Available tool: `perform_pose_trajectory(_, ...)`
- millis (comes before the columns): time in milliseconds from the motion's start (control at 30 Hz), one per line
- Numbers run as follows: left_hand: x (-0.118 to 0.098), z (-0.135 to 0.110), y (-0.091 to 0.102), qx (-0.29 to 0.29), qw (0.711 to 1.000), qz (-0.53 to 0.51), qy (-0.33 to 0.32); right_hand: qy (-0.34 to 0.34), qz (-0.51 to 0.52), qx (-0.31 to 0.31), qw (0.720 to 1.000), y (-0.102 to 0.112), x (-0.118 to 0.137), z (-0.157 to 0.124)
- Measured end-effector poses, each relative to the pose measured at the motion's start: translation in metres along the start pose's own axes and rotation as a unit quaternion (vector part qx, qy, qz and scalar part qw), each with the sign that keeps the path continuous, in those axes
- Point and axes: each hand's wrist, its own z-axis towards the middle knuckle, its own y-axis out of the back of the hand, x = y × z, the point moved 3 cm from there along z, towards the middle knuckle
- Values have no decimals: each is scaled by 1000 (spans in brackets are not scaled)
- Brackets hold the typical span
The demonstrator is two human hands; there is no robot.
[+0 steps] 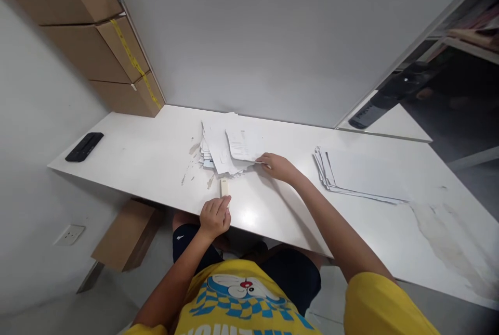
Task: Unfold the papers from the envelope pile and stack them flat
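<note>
My right hand (277, 167) pinches the lower right corner of a printed sheet of paper (238, 143). The sheet is slightly lifted and curved above an untidy paper pile (212, 142), whose edges stick out unevenly. My left hand (215, 216) is closed at the table's front edge. Its fingers are on the near end of a small cream-coloured oblong object (224, 187), which points toward the pile. What this object is I cannot make out; its near end is hidden by the fingers.
Across the white table (156, 168), a black flat device (84, 146) lies at the left. A second stack of sheets (362, 176) lies to the right. Cardboard boxes (117, 59) stand at the back left, and a dark bottle-like cylinder (368, 114) lies at the back right.
</note>
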Motion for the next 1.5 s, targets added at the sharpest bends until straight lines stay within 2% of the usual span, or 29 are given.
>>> perform_pose_trajectory(67,1,1,0,-4,1000,-5,-7,-27,1,-35,999,14,0,-6)
perform_pose_trajectory(167,2,0,-2,-3,1000,-12,-7,-40,2,-91,995,22,18,4)
perform_pose_trajectory(233,1,-2,-4,-3,1000,-18,-5,-14,10,-92,996,15,34,22)
perform_pose_trajectory(367,0,-7,-8,3,1000,-24,4,66,20,-20,997,-16,54,55)
perform_pose_trajectory(500,0,-8,-8,17,1000,-16,8,60,1,-24,998,-35,54,65)
perform_pose_trajectory(667,-1,-6,-4,6,1000,-17,4,32,4,-71,997,-36,51,66)
perform_pose_trajectory(800,-2,0,1,-2,1000,-20,5,1,9,-100,995,-26,47,57)
perform_pose_trajectory(900,-3,3,7,7,1000,-24,12,-41,43,-165,985,-10,43,18)
perform_pose_trajectory(967,-6,3,15,10,999,-41,22,-110,114,-254,954,1,39,-29)
perform_pose_trajectory(1033,-13,3,24,4,997,-67,46,-211,194,-344,894,6,35,-87)
perform_pose_trajectory(1100,-25,5,31,1,991,-106,78,-275,287,-412,820,4,36,-144)
perform_pose_trajectory(1167,-38,10,31,21,980,-161,117,-298,386,-451,747,-4,42,-187)
perform_pose_trajectory(1233,-53,18,23,58,959,-226,160,-310,451,-460,700,-13,47,-214)
perform_pose_trajectory(1300,-64,27,12,88,928,-298,204,-303,482,-463,679,-19,51,-228)
perform_pose_trajectory(1367,-72,36,1,108,889,-375,240,-280,495,-473,673,-22,51,-235)
perform_pose_trajectory(1500,-74,49,-12,135,811,-498,278,-263,495,-463,687,-25,43,-240)
